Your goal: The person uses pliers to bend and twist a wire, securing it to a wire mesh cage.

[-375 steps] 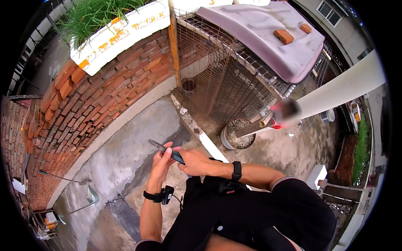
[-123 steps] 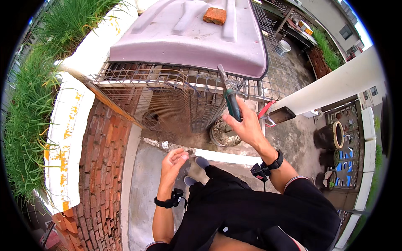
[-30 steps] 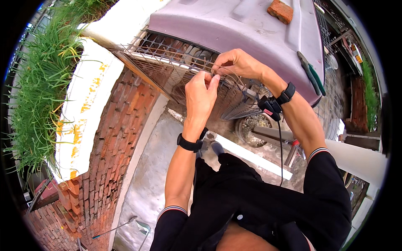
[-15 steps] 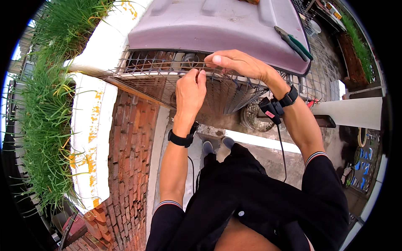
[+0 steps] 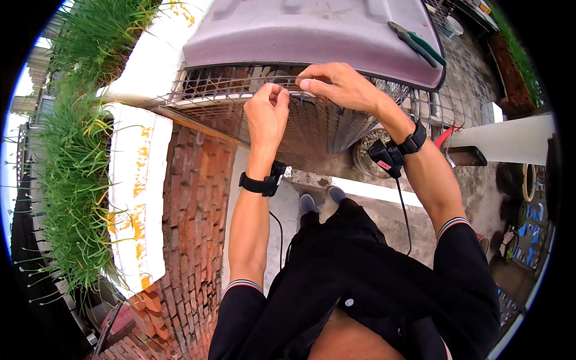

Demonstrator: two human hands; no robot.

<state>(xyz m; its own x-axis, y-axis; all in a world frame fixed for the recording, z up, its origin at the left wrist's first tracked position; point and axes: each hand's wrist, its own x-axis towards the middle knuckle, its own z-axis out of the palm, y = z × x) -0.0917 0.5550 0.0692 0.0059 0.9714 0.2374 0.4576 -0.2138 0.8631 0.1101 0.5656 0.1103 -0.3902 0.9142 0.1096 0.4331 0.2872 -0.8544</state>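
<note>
My left hand (image 5: 267, 114) is closed in a pinch at the edge of a dark wire mesh (image 5: 231, 84). Whatever lies between its fingertips is too small to make out. Just to its right, my right hand (image 5: 343, 90) reaches over the same mesh edge with thumb and forefinger bent close together. A thin dark strand seems to show at those fingertips, but I cannot tell whether it is part of the mesh. Behind both hands lies a greyish-purple moulded panel (image 5: 288, 42). Pliers with green handles (image 5: 417, 45) rest on its right side.
On the left, a white planter (image 5: 137, 198) holds tall green plants (image 5: 69, 180), beside a brick wall (image 5: 195, 204). A pot of pebbly soil (image 5: 369, 157) stands below the mesh. To the right are a white post (image 5: 510, 139) and a red-handled tool (image 5: 445, 137).
My left hand has shifted slightly up and left. The right hand's fingers have bent inward, bringing the forefinger nearer the thumb. The view has tilted a little.
</note>
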